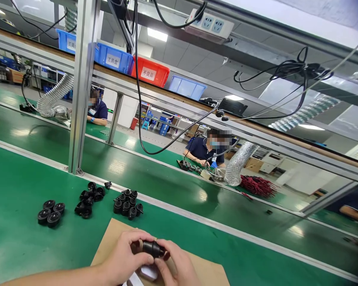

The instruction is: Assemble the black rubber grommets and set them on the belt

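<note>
Between my two hands is a black cylindrical plastic part (152,249) that narrows toward its right end. My left hand (125,254) grips its wider end with thumb and fingers. At the narrow end, the fingertips of my right hand (177,262) close round it. Under the hands lies a brown cardboard sheet (109,242), and a silvery metal piece (149,273) shows just below the black part, partly hidden. Beyond the sheet stand several black nozzle-like parts (127,204) in a cluster. Further left are a heap of black caps (89,198) and several round black wheel-like parts (50,214).
A metal post (80,91) rises at the bench's back edge. Overhead runs a shelf with blue bins (113,57) and a red bin (150,71). A black cable (140,119) hangs in a loop. Across the bench sits a person (197,151) near a bundle of dark red wires (258,186).
</note>
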A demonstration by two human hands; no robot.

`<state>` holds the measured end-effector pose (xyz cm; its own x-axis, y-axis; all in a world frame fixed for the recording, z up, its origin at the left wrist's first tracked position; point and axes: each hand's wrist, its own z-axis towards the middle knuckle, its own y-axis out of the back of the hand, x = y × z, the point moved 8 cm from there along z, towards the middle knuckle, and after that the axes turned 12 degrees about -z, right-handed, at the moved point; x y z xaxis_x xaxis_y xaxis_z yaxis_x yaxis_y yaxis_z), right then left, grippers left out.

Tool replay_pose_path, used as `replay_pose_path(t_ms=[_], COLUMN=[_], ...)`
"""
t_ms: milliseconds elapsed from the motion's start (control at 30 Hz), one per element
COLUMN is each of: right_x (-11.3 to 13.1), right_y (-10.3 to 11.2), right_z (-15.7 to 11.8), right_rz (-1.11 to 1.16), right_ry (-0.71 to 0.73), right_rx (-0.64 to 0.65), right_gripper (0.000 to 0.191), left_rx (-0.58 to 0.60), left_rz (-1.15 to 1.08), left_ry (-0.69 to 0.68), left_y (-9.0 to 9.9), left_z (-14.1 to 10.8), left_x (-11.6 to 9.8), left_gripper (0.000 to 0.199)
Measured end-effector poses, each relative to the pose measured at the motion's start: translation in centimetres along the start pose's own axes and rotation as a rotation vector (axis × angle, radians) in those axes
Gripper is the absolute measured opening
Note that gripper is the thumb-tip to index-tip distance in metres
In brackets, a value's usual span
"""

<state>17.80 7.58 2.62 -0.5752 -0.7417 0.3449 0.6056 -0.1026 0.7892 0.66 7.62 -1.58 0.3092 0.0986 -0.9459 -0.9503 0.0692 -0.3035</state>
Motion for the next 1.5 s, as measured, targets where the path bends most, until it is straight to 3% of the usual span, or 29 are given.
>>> replay_pose_path(t_ms=[100,167,267,367,567,767,900,1100,1233,1300,1400,1500], right_x=[-0.4,-0.6,-1.3,-1.6,0.4,-1.4,-1.6,-2.1,-2.2,-2.5,-2.9,-3.0], right_y=[-0.5,-0.8,-0.5,0.6,0.5,-0.5,-0.9,-1.1,-1.3,-1.2,-1.2,-1.3], right_z=[-0.2,-0.3,-0.3,0.0,0.5,0.0,0.2,0.2,0.2,0.2,0.0,0.0], right_rz=[-0.049,-0.072,-0.034,0.044,0.135,0.139,0.254,0.331,0.324,0.315,0.313,0.319], right_ry=[-0.030,-0.013,-0.058,-0.103,0.153,-0.074,-0.156,-0.195,-0.177,-0.195,-0.217,-0.212], right_rx=[0.041,0.064,0.042,-0.018,-0.007,-0.110,-0.081,-0.049,-0.043,-0.064,-0.086,-0.086], right_gripper=[0.021,0.028,0.039,0.032,0.035,0.029,0.033,0.033,0.032,0.032,0.034,0.034], left_rx=[0.033,0.037,0.039,-0.015,0.011,0.052,0.089,-0.008,0.070,0.067,0.003,0.017], left_rz=[-0.002,-0.003,-0.050,-0.099,-0.184,-0.064,0.032,0.084,0.168,0.193,0.134,0.143], left_ry=[-0.017,-0.006,0.043,0.103,0.099,-0.079,-0.182,-0.070,-0.149,-0.154,-0.085,-0.085], left_y=[-0.6,-0.7,-0.7,0.1,0.3,0.0,-0.4,1.0,0.1,0.0,0.8,1.0], left_z=[-0.2,-0.2,-0.1,0.3,0.5,0.3,0.2,-0.1,-0.4,-0.4,-0.1,0.1], left_x=[-0.9,-1.0,0.0,1.5,2.1,-0.7,-1.8,0.3,-1.5,-2.0,-1.3,-0.9], left_gripper=[0.039,0.040,0.040,0.045,0.049,0.037,0.037,0.043,0.037,0.047,0.052,0.045])
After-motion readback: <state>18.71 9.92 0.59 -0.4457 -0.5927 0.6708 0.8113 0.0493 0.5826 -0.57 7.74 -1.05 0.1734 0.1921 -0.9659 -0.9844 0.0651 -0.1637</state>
